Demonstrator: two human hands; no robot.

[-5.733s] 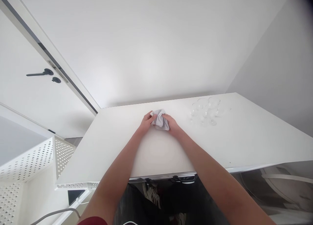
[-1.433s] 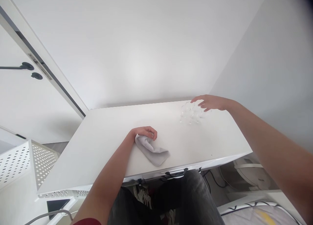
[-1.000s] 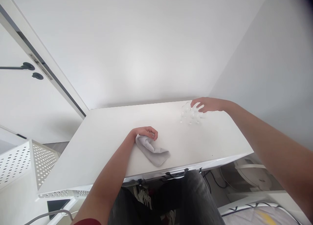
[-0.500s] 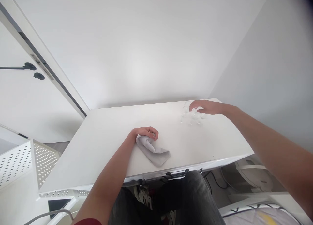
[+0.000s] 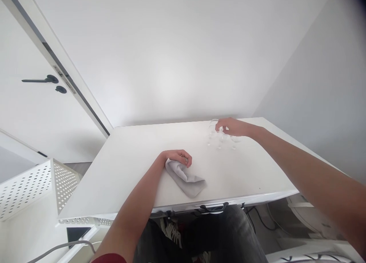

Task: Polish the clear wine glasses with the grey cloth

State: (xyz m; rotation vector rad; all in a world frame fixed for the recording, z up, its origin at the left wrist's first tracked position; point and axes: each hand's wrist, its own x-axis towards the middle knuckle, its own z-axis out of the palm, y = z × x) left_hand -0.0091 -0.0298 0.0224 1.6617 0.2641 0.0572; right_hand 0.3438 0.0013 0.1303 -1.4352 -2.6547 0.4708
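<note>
A grey cloth [image 5: 187, 183] lies bunched on the white tabletop [image 5: 137, 148], its loose corner pointing toward the front edge. My left hand [image 5: 180, 156] rests over the cloth's upper end, fingers curled round it. Farther back on the right stands a cluster of several transparent glass-like pieces [image 5: 220, 143], whose exact shapes are hard to make out. My right hand [image 5: 230, 126] reaches in from the right. Its thumb and fingers are bent down and closed on one clear piece at the back of the cluster, partly hidden by the hand.
A plain wall [image 5: 171, 57] rises behind the table. On the left are a door with a black handle [image 5: 42, 80] and a white perforated panel [image 5: 28, 190]. A black drawer handle [image 5: 214, 208] sits at the front edge above my legs. Cables [image 5: 260, 219] hang below right.
The view has shifted a little to the left. My right hand has moved left over the clear pieces, and its fingers have drawn closer together. My left hand stays on the cloth.
</note>
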